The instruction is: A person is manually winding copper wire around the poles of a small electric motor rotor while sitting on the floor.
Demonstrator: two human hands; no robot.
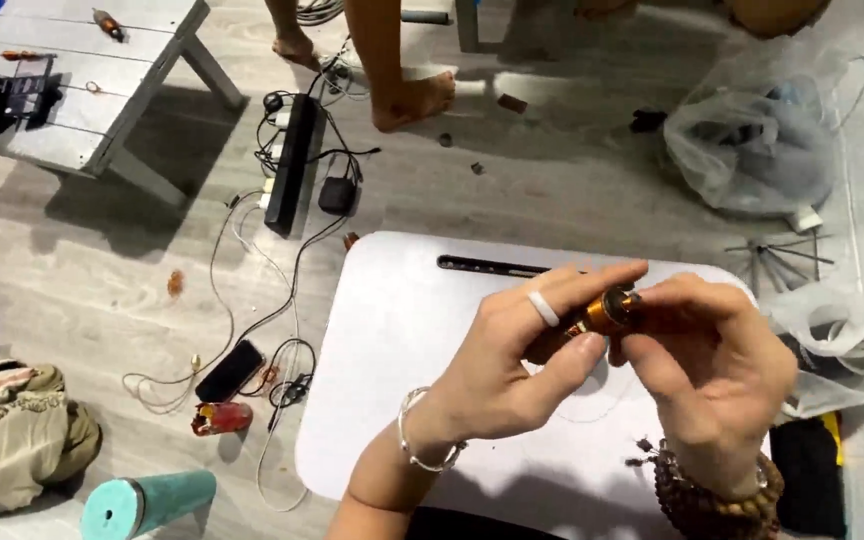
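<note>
Head view: left hand (512, 365) and right hand (712, 370) both closed around a small orange-brown cylinder (607, 312), held between fingertips above the white desk (402, 330); left wears a white ring (543, 308) and bracelet (417, 440), right a bead bracelet (712, 495); few small dark parts (642, 447) lie on desk near right wrist; floor around has power strip (292, 165), phone (232, 370), teal bottle (147, 503), plastic bags (752, 140); another person's bare feet (407, 95) beyond

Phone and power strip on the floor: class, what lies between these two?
In the head view, only loose white and black cables on bare wood floor lie between the black phone and the power strip.
</note>
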